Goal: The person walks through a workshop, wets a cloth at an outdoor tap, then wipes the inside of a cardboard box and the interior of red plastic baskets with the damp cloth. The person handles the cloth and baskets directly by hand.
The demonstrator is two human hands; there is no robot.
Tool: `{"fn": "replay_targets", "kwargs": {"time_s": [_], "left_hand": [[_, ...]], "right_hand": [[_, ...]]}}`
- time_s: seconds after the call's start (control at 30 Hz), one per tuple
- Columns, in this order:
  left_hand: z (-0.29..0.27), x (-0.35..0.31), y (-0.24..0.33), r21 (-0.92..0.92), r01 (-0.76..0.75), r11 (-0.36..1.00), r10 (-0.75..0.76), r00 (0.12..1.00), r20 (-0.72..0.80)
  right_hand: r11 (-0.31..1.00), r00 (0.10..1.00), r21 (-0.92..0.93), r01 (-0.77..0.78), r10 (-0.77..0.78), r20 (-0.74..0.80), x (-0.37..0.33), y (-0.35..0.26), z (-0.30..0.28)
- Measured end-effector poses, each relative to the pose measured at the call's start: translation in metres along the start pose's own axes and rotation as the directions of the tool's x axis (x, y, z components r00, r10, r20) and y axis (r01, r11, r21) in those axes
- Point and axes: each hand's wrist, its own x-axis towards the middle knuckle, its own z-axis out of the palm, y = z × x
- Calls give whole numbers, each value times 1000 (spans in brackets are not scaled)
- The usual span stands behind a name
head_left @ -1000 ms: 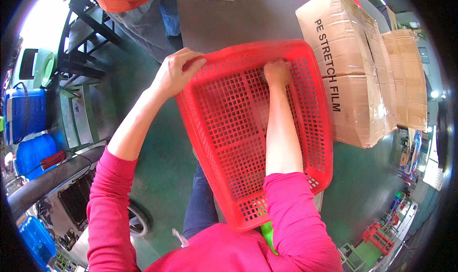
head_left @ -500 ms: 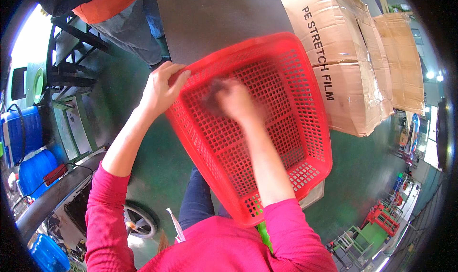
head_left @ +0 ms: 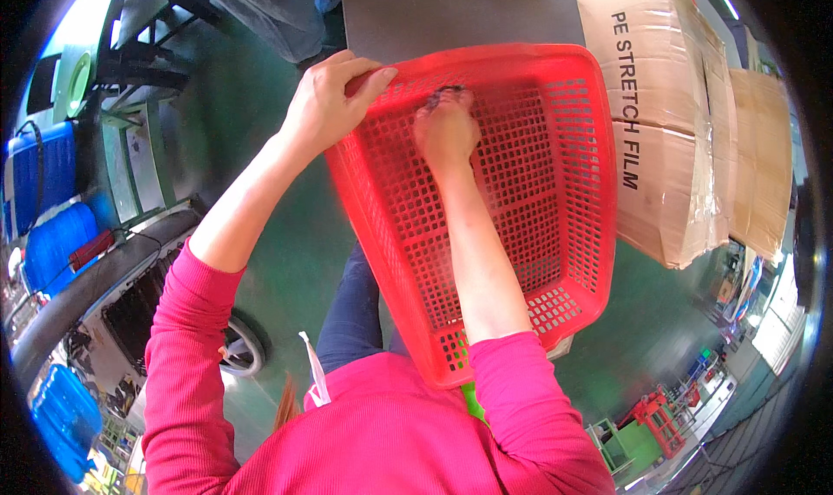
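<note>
A red plastic basket with a grid of holes is held tilted in front of me, its open side toward me. At its upper left corner, my left hand is closed over the rim, thumb on the near side. My right hand reaches inside, fingers bunched against the wall at the far end. Under its fingertips shows a dark, crumpled rag, mostly hidden by the hand.
Beyond the basket is a dark table top. Large cardboard boxes stand at the right. A person's grey-trousered leg is at the upper left, near a dark metal frame. Blue containers and a wheel lie to the left.
My right hand has moved up and right within the basket with the dark rag. The left hand stays on the rim. The view has shifted, and the basket appears slightly more to the right.
</note>
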Motion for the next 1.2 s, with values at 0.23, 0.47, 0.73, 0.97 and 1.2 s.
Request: {"fn": "replay_targets", "kwargs": {"time_s": [0.23, 0.47, 0.73, 0.97, 1.2], "left_hand": [[1, -1, 1, 15, 19, 1000, -19, 1000, -4], [5, -3, -5, -2, -2, 1000, 2, 1000, -22], [2, -3, -7, 58, -49, 997, 51, 998, -44], [6, -4, -10, 54, -70, 996, 73, 995, -70], [9, -1, -10, 64, -107, 992, 112, 990, -83]], "right_hand": [[901, 899, 365, 236, -345, 269, -47, -45, -23], [932, 839, 334, 141, -292, 459, -61, 52, -127], [544, 933, 834, -94, -244, 264, -28, -26, -55], [868, 829, 3, 497, -473, -298, -50, -36, 30], [797, 800, 102, 595, -600, 25, -71, -17, -3]]}}
